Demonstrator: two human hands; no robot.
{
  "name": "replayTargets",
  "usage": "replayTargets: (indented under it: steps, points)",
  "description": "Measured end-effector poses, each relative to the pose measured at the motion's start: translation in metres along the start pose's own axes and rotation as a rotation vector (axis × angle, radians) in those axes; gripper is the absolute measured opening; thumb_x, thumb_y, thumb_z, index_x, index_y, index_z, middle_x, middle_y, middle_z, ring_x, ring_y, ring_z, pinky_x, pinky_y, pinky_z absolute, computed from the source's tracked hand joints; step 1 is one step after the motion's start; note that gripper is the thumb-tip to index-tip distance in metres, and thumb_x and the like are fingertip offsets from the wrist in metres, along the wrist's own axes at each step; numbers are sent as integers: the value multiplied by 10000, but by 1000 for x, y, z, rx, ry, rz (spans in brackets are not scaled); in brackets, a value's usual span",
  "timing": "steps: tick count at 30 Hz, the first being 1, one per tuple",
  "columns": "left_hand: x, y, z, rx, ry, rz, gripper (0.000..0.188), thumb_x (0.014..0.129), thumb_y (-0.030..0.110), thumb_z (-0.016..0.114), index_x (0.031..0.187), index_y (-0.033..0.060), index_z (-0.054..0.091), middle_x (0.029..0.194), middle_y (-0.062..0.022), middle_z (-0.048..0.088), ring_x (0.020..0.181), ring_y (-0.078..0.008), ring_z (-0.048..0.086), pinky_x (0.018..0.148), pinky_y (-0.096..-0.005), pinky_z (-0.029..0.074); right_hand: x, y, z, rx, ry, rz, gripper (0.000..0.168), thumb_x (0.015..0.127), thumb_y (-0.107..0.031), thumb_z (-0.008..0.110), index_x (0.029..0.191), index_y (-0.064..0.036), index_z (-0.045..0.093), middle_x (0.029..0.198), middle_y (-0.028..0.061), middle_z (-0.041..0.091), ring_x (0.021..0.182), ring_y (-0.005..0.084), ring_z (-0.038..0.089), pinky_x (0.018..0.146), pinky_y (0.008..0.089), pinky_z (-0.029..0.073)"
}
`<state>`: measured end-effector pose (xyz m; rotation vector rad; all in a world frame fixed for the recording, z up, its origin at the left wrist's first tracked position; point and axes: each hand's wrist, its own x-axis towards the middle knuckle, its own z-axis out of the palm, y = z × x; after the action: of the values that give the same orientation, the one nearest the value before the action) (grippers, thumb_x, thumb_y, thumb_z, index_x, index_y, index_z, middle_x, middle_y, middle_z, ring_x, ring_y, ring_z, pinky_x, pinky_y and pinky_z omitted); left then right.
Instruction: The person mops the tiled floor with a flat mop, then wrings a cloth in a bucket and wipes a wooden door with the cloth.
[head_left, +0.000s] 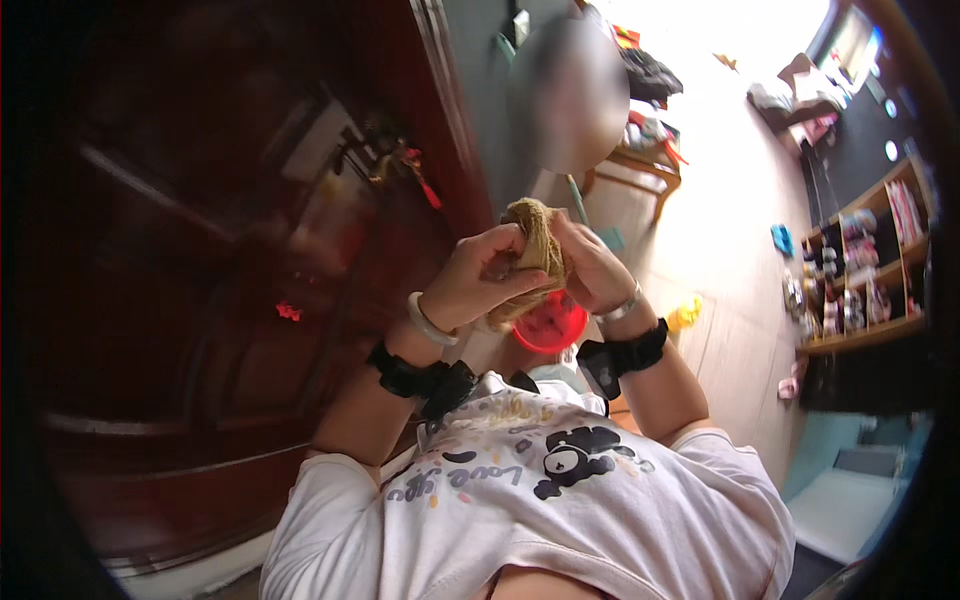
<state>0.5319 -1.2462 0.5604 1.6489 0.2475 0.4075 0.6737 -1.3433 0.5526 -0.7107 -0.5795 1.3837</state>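
Both of my hands are raised in front of my chest around a bunched tan cloth (541, 244). My left hand (480, 274) grips its near-left side, with thumb and fingers pressed into the folds. On the opposite side, my right hand (596, 262) has its fingers against the fabric, partly hidden behind it. A loose end of the cloth hangs below my left thumb. Beneath the hands, lower down, is a red basin (551, 326); its contents are too blurred to name.
A dark red panelled door (247, 360) with a red hanging ornament stands close on my left. A wooden shoe rack (862, 341) is at the right, and a wooden chair (667, 180) piled with clothes is ahead. A yellow object (685, 313) lies on the tiled floor (731, 322).
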Motion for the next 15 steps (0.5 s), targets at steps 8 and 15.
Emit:
replayTargets:
  steps: [8,15]
  points:
    - [-6,-39,-33,-739,222,-200,125,757,62,652,762,112,537,762,6,563,670,-90,540,577,-198,425,-21,-1,-47,190,365,-295,229,891,-160,475,1052,-3,520,975,113,596,858,202,601,752,312,505]
    - [-17,-90,-63,-787,395,-169,84,822,81,574,837,135,512,877,-20,583,818,-137,558,660,-267,463,-34,-17,-116,-20,539,-177,230,877,-172,513,1016,11,534,933,96,598,845,182,592,761,299,493]
